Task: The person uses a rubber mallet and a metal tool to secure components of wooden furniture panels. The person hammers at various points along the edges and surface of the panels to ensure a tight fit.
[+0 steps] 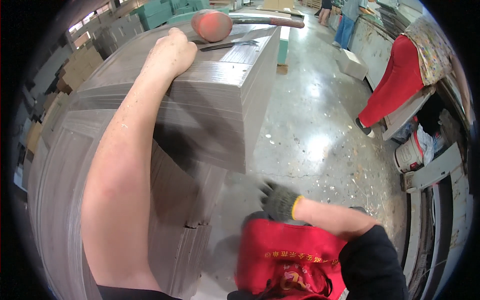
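My bare left hand [175, 52] is closed over the top of a tall stack of grey wood-grain panels [212, 75]. Its fingers curl out of sight, so whatever they may hold is hidden. Just beyond it lies a mallet [212, 26] with a reddish, worn head and a dark handle pointing right. A thin dark flat tool [227, 45], perhaps a blade, rests on the panels to the right of this hand. My right hand [280, 201], in a dark knitted glove with a yellow cuff edge, hangs low over my red apron [255, 245]; motion smears its fingers.
Lower panels [187, 255] stand stacked beside my left arm. Across the shiny speckled floor [305, 135], a person in red trousers [400, 75] stands at a bench. A white bucket [409, 156] sits below the bench, and a pale block [353, 65] lies on the floor farther back.
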